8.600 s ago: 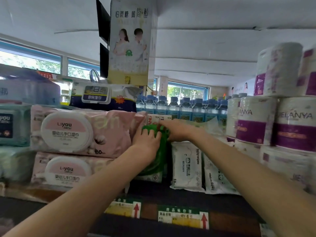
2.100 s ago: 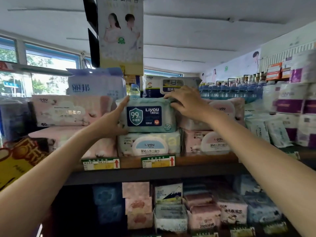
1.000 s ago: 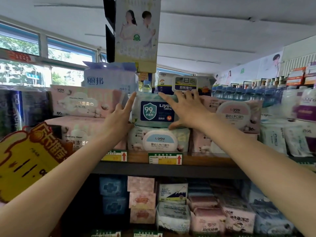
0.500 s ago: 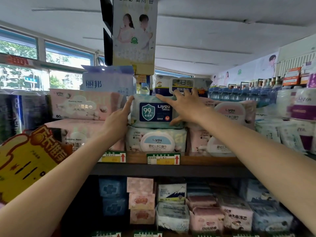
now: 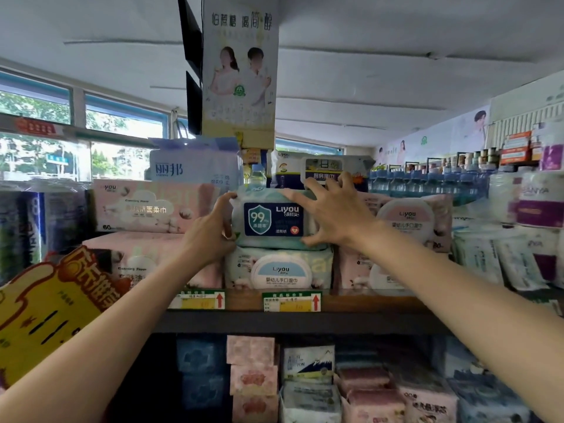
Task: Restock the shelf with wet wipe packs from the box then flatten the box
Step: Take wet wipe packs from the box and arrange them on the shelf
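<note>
1. Resting on the top shelf, a teal wet wipe pack with a dark blue "99" label is seen stacked directly on a pale pack with a blue round lid.
2. The teal wet wipe pack's left end is gripped by the left hand, its fingers curled round the edge and the index finger laid along the upper corner.
3. The pack's right end and top edge are covered by the right hand, whose fingers are spread and bent like a claw; the fingertips touch the top and the thumb is set under the lower right corner, so the grip is closed on the pack.
4. Pink packs are stacked just to the left of the teal pack, and pink packs with round lids are stacked just to its right.
5. Behind the teal pack, a dark blue kitchen-wipe pack and a pale blue tissue bag are visible.
6. Two yellow price tags with red arrows are fixed to the shelf edge below the stack.
7. Smaller tissue packs are held on the lower shelf.
8. The box cannot be seen.
</note>
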`<state>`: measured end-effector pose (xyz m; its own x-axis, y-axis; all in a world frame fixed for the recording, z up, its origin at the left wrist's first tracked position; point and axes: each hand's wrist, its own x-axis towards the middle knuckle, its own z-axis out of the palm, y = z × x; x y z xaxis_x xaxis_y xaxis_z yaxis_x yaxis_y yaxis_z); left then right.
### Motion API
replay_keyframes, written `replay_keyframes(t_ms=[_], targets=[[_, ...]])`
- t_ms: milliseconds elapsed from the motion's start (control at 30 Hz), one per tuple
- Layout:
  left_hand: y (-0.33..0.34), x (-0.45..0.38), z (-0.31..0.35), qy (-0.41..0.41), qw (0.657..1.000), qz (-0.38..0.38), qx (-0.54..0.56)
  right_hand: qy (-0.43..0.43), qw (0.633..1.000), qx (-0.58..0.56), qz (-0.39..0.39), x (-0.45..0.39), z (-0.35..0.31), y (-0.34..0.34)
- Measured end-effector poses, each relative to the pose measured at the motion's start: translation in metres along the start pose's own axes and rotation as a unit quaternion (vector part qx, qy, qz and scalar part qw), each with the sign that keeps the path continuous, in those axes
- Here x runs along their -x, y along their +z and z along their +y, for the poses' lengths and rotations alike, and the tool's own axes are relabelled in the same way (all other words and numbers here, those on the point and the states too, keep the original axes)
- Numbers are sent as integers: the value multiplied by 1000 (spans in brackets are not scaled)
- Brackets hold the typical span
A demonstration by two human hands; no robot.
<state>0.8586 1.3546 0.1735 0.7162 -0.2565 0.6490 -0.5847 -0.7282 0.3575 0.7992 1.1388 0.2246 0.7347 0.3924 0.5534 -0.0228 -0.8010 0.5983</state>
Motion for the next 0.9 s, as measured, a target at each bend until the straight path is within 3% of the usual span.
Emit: replay_keyframes(t_ms=[133, 300, 400, 467, 533, 600, 667, 700, 767, 900], targets=[[-6, -5, 5, 19, 999, 46, -8, 13, 1000, -8, 7, 4, 8, 11], [-1, -19, 10, -91, 983, -99, 125, 9, 1000, -13, 26, 9, 11, 21], [-2, -17, 10, -100, 979, -96, 151, 16, 999, -27, 23, 15, 13, 28], [-5, -16, 13, -101, 983, -83, 127, 5, 999, -47, 27, 16, 15, 27], [-6, -14, 26, -106, 993, -44, 23, 5, 995, -89, 42, 18, 23, 23], [-2, -11, 52, -62, 993, 52, -84, 63, 979, -157, 114, 24, 39, 20], [7, -7, 84, 47, 984, 143, -96, 174, 943, -227, 168, 38, 67, 18], [14, -5, 100, 108, 977, 154, -96, 231, 927, -250, 161, 46, 82, 19], [33, -4, 124, 184, 970, 105, -119, 312, 901, -284, 102, 65, 108, 25], [63, -11, 149, 154, 971, -14, -180, 310, 875, -372, 12, 91, 128, 43]])
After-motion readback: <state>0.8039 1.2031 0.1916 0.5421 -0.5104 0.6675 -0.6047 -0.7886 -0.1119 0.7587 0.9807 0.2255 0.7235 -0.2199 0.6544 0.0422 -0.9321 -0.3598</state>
